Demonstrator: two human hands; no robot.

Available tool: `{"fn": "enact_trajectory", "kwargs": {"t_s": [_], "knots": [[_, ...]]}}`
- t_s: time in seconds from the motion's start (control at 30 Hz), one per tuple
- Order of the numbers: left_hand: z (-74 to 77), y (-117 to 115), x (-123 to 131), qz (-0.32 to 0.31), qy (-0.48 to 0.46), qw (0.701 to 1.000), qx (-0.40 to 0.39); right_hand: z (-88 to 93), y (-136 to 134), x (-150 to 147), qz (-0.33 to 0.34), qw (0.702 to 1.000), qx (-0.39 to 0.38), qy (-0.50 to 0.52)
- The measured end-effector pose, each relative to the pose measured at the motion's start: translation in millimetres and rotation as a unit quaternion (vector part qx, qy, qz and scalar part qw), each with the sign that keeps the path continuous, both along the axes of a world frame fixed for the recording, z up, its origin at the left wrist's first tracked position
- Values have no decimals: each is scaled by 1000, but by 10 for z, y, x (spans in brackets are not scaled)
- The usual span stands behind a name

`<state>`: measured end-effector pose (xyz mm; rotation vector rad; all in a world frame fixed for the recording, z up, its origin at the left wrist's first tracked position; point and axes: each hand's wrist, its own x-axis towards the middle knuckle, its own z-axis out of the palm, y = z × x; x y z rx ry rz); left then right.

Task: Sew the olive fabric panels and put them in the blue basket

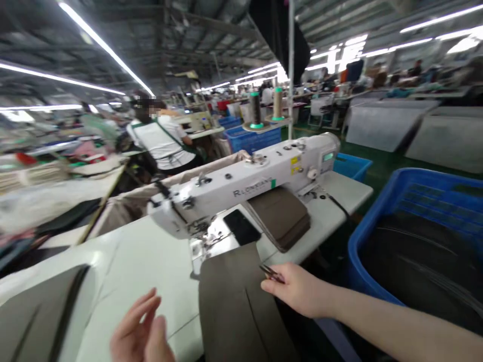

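My right hand [296,289] is closed on a small pair of dark metal tweezers or snips [270,272], its tips over the right edge of a brown fabric piece [236,301] lying on the white sewing table [147,261]. My left hand [139,332] hovers above the table at the bottom, fingers spread and holding nothing. The fabric runs up to the needle area of a white industrial sewing machine [249,183]. A stack of brown fabric pieces [283,216] sits under the machine's arm, beside a black phone [241,226].
A blue plastic crate [411,196] with dark fabric stands to the right. More brown fabric [37,317] lies at the bottom left. Thread cones [255,110] stand behind the machine. A person in a white shirt [162,143] works at another station; further blue bins and tables fill the background.
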<state>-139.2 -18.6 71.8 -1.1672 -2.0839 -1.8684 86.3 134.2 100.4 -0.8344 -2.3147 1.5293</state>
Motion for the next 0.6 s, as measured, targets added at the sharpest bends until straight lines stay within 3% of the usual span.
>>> {"fn": "enact_trajectory", "kwargs": {"t_s": [0.07, 0.13, 0.2, 0.27, 0.37, 0.5, 0.6], "knots": [[-48, -76, -89, -80, 83, 983, -143, -241, -56, -545, 37, 999, 31, -23], [-167, -140, -200, -164, 170, 924, -299, -383, -106, -968, 63, 995, 65, -34], [-300, -215, -336, -185, 243, 872, -381, -445, -119, -1249, 74, 990, 106, -50], [-388, -293, -489, -173, 293, 843, -417, -467, -87, -1415, 63, 982, 160, -74], [-396, -352, -721, -177, 317, 823, -437, -494, 26, -1559, 63, 968, 230, -81], [-294, -228, -993, -201, 311, 819, -437, -604, 169, -1698, 120, 931, 338, -71], [-218, -50, -1121, -201, 300, 828, -429, -719, 203, -1736, 112, 909, 395, -68]]}}
